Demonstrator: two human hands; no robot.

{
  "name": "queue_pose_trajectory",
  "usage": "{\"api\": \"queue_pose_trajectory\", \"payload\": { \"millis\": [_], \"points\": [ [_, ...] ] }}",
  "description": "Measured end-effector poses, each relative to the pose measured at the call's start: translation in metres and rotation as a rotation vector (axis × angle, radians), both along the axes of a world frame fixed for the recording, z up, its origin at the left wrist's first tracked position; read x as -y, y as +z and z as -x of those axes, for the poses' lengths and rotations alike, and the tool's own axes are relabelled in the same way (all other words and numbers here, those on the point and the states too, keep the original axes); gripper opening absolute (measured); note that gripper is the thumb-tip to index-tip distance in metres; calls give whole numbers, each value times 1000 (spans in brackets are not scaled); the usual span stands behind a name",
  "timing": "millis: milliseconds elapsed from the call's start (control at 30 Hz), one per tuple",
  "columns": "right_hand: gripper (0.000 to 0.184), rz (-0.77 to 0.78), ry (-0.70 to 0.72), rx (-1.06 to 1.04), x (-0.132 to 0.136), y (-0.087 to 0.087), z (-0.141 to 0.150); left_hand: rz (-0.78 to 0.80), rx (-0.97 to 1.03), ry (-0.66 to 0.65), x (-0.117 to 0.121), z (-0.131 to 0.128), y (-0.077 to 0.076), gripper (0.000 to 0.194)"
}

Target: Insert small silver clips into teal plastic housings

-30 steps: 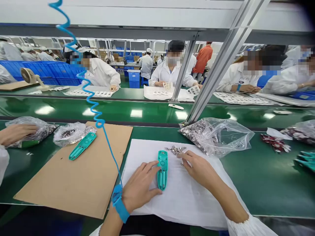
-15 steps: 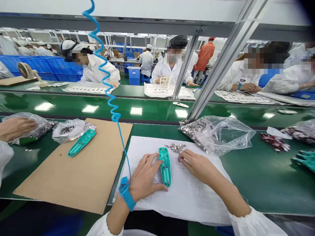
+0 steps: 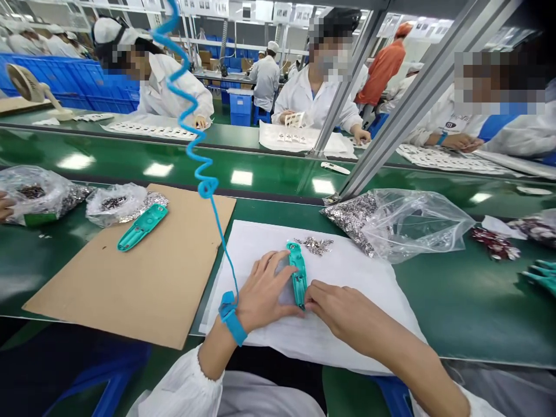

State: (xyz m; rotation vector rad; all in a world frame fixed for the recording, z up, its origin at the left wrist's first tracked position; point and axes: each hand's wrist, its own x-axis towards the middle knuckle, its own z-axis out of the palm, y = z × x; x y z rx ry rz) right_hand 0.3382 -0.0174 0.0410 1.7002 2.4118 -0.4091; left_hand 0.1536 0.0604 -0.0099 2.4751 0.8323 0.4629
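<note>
Change vs half a second ago: right hand [image 3: 343, 313] has come off the little heap of metal clips [image 3: 318, 245] and dropped to the near end of the teal plastic shell [image 3: 297, 274], fingertips pinched narrow on that end. Can't tell if a clip is between them. Left hand [image 3: 266, 292] is still flat beside the shell, fingers spread, thumb and index steadying its left edge. Shell has shifted slightly up the white sheet [image 3: 347, 278] and tilted; it lies lengthwise, open side up, on the sheet on the green surface [image 3: 456, 301].

Writing: none readable. Hanging cards up top and a small logo on a far worker's coat are too small or blurred.

Around:
- Blue wrist strap [image 3: 232, 324] on the left wrist, coiled blue cord [image 3: 191, 133] running up out of view, crossing in front of the cardboard sheet [image 3: 130, 278].
- Second teal shell [image 3: 142, 227] on the cardboard, touching a small clip bag [image 3: 115, 205].
- Big clear bag of clips [image 3: 399, 223] just right of the white sheet.
- Slanted metal post [image 3: 391, 121] cuts across the view of the conveyor belt [image 3: 174, 168] behind.
- Another person's hand at the far left edge by a further bag [image 3: 35, 194].
- People in white coats seated across the belt.
</note>
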Motion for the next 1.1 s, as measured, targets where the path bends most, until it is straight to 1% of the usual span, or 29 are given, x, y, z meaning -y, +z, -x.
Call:
{"api": "queue_pose_trajectory", "payload": {
  "millis": [233, 367, 467, 600, 733, 833, 933, 1100],
  "points": [
    [19, 41, 36, 145, -9, 6, 5, 26, -15, 0, 0, 0, 3, 70],
    [18, 10, 33, 165, -13, 5, 6, 27, -4, 5, 0, 0, 1, 71],
    [16, -16, 1, 157, -12, 1, 6, 11, 7, -4, 0, 0, -1, 72],
    [13, -120, -80, 37, -1, -14, 3, 10, 22, 1, -1, 1, -3, 70],
    [17, -282, -61, -186, 14, -38, -2, -7, 43, 7, -1, 1, -6, 70],
    [19, -387, -74, -266, 22, -52, -2, -31, 56, 2, -1, 1, -9, 71],
    [21, -403, -91, -281, 28, -57, 1, -38, 62, 8, -1, 1, -11, 71],
    [17, -344, -154, -397, 31, -53, 3, -46, 57, 6, -1, 1, -12, 72]
  ]
}}
